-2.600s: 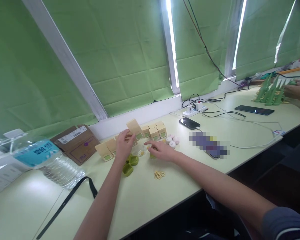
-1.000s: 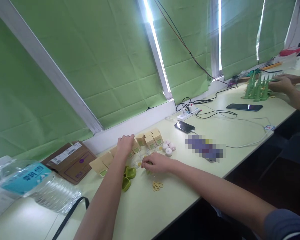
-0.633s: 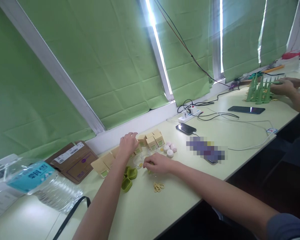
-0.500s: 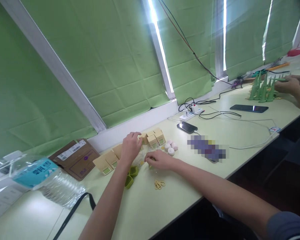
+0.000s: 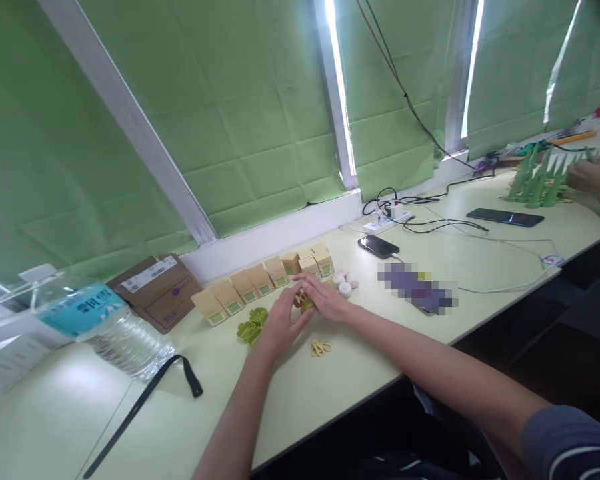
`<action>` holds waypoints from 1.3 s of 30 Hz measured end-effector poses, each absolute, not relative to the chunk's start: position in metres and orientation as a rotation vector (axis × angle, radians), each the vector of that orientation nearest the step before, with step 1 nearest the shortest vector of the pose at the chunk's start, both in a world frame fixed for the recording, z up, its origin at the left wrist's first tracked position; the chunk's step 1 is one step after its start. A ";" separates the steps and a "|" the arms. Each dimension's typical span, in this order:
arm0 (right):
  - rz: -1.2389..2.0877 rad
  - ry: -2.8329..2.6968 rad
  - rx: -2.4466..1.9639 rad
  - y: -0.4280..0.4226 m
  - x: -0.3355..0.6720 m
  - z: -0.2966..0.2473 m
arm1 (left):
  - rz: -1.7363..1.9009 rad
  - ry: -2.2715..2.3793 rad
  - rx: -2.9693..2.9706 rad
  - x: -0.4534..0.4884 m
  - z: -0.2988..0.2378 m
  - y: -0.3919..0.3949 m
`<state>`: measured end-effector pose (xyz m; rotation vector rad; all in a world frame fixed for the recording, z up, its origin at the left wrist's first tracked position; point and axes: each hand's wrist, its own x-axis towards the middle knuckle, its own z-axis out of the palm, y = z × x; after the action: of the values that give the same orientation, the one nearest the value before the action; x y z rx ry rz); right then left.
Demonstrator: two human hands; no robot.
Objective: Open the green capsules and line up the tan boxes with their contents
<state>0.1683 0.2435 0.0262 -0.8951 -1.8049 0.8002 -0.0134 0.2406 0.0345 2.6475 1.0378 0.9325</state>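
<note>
My left hand (image 5: 281,321) and my right hand (image 5: 326,300) come together over the table, fingers curled around a small olive-green piece (image 5: 307,305). Fingers cover most of that piece, so its exact shape stays hidden. To the left of my left hand lie several green flower-shaped pieces (image 5: 253,325), bunched together. Small yellow loops (image 5: 321,348) rest on the tabletop just below my hands. Beyond my right hand sits a cluster of round white and pink pieces (image 5: 345,288). Small tan cardboard boxes with green windows (image 5: 247,285) stand in a row behind.
At left are a large water bottle (image 5: 115,327), a brown carton (image 5: 163,297) and a black strap (image 5: 150,390). Phones (image 5: 379,247) (image 5: 506,217), a power strip (image 5: 387,222) and cables lie rightward. Another person's hand (image 5: 597,183) is beside green cones (image 5: 537,183).
My left hand has come down from the boxes to meet my right hand around the green piece. The row of boxes and the green flower-shaped pieces are now less covered. The view has shifted slightly.
</note>
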 end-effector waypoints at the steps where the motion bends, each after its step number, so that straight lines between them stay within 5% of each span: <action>1: 0.810 -1.798 -0.892 0.243 0.168 0.026 | 0.920 1.003 2.666 -0.012 0.036 0.240; 16: 0.786 -1.771 -0.925 0.250 0.167 0.022 | 1.019 0.952 2.744 -0.021 0.035 0.245; 25: 1.149 -1.691 -0.866 0.253 0.163 0.019 | 1.198 0.959 2.803 -0.031 0.036 0.252; 39: 0.682 -1.808 -0.905 0.252 0.162 0.019 | 1.062 1.206 2.684 -0.040 0.025 0.262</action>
<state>0.1616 0.2518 0.0193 -0.9049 -1.8077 0.6822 -0.0401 0.2620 0.0252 2.6836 1.2058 1.0617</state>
